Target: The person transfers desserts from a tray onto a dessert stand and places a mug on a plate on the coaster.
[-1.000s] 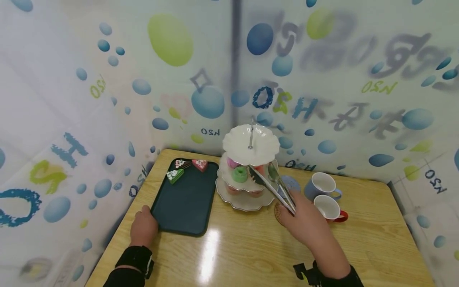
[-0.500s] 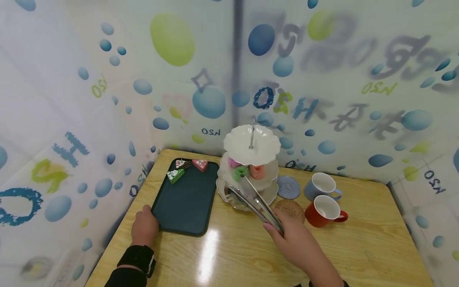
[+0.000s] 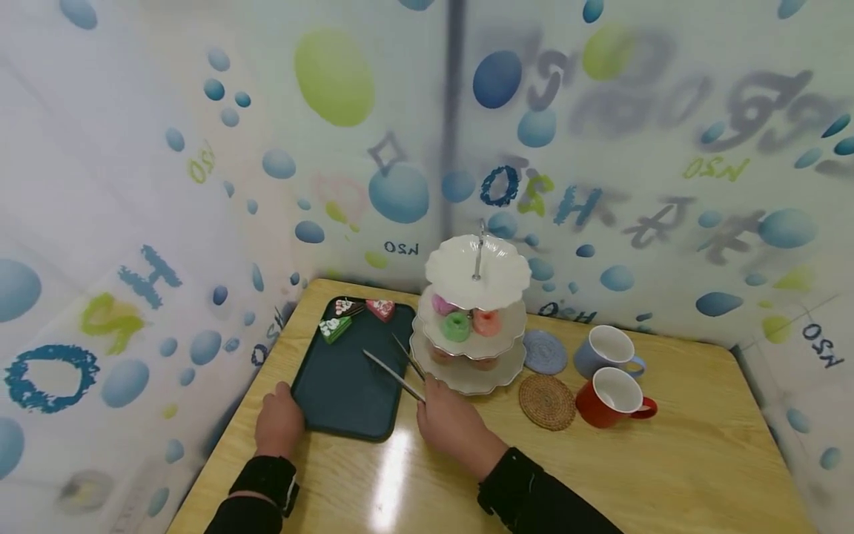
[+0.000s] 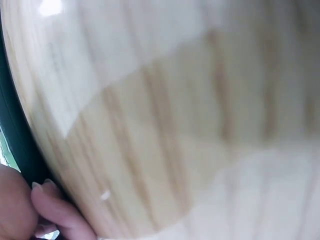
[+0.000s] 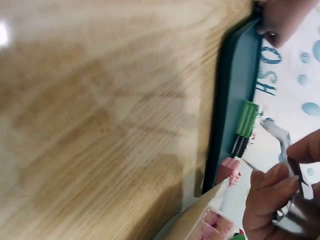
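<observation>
My left hand (image 3: 279,421) grips the near-left corner of a dark green tray (image 3: 347,397); in the left wrist view, curled fingers (image 4: 60,210) lie against its edge. Three toy cake slices sit at the tray's far end: a green one (image 3: 336,328), a red one (image 3: 381,309) and a dark one with a white top (image 3: 343,305). Metal tongs (image 3: 395,377) are in my right hand (image 3: 460,426), their arms apart over the tray and nothing seen between the tips. Right of the tray stands a white three-tier stand (image 3: 503,278).
On the stand's middle tier lie green (image 3: 456,326), peach (image 3: 487,323) and purple (image 3: 442,304) doughnuts. Pink pieces (image 3: 440,357) show below. Blue (image 3: 545,352) and brown (image 3: 547,402) coasters, a blue mug (image 3: 594,360) and a red mug (image 3: 595,406) stand to the right. Patterned cloth hangs behind.
My right hand has swung the tongs leftward from the stand, past its front, to over the tray. The left hand stays at the tray corner. The view has shifted slightly.
</observation>
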Demonstrator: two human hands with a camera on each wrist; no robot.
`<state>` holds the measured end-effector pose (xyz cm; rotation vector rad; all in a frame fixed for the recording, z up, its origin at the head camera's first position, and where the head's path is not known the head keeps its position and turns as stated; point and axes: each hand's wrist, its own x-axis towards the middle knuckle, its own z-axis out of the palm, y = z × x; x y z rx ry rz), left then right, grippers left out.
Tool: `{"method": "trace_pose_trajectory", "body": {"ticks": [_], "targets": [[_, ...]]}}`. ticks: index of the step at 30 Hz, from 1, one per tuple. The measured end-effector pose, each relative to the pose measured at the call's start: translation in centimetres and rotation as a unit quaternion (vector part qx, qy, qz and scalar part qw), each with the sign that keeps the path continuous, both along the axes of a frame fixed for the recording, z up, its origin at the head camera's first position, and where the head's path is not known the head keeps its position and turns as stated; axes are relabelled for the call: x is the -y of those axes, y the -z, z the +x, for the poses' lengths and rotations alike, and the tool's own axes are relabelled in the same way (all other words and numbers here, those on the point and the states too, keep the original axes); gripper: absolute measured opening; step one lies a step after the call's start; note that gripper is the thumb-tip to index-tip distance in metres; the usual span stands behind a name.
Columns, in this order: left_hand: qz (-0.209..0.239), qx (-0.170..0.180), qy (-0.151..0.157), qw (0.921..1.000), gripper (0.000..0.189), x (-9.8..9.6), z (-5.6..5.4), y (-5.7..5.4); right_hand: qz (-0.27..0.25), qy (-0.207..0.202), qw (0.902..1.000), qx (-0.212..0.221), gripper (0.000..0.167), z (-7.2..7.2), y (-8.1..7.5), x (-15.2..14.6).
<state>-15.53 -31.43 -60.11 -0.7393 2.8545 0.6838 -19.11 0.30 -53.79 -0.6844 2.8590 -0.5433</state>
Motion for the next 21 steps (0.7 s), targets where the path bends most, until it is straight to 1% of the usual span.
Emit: {"method": "trace_pose_trajectory", "body": {"ticks": [2,4,6,8,11,12,14,17,19,20,21], "targets": [[0.003,-0.003,0.002,1.0,0.029,-0.1,0.0,0.1,0.009,0.003,0.9996,-0.026,0.051,-1.1,0.5,0.8],[0.002,-0.006,0.002,1.0,0.03,-0.1,0.1,0.1,0.018,0.009,0.999,-0.041,0.05,-2.2,0.7,1.5],[-0.001,-0.01,0.002,0.9999,0.029,0.0,0.1,0.1,0.022,0.011,0.997,-0.073,0.045,-3.2,0.9,2.2],[-0.002,-0.008,0.002,1.0,0.03,-0.1,0.1,0.2,0.038,0.011,0.9942,-0.1,0.041,-3.9,1.2,2.6],[-0.004,-0.005,0.002,1.0,0.029,-0.1,0.2,0.3,0.073,0.006,0.9863,-0.148,0.036,-5.0,1.3,3.5],[-0.004,-0.005,0.001,1.0,0.029,-0.1,0.3,0.3,0.093,0.0,0.9831,-0.157,0.038,-5.3,1.2,3.8],[-0.005,-0.006,0.0,1.0,0.029,0.0,0.3,0.3,0.115,0.004,0.9802,-0.161,0.043,-5.7,0.7,4.4],[-0.005,-0.011,-0.002,0.9999,0.029,0.0,0.2,0.2,0.131,0.016,0.9766,-0.169,0.045,-6.3,0.1,5.2],[-0.006,-0.012,-0.001,0.9999,0.03,0.1,0.2,0.3,0.148,0.023,0.9699,-0.192,0.045,-6.6,0.0,5.6],[-0.006,-0.011,-0.001,0.9999,0.03,0.1,0.1,0.3,0.169,0.015,0.962,-0.214,0.044,-6.8,0.0,5.7],[-0.006,-0.011,0.0,0.9999,0.03,0.0,0.1,0.3,0.2,0.0,0.951,-0.236,0.043,-7.0,0.1,5.8]]}}
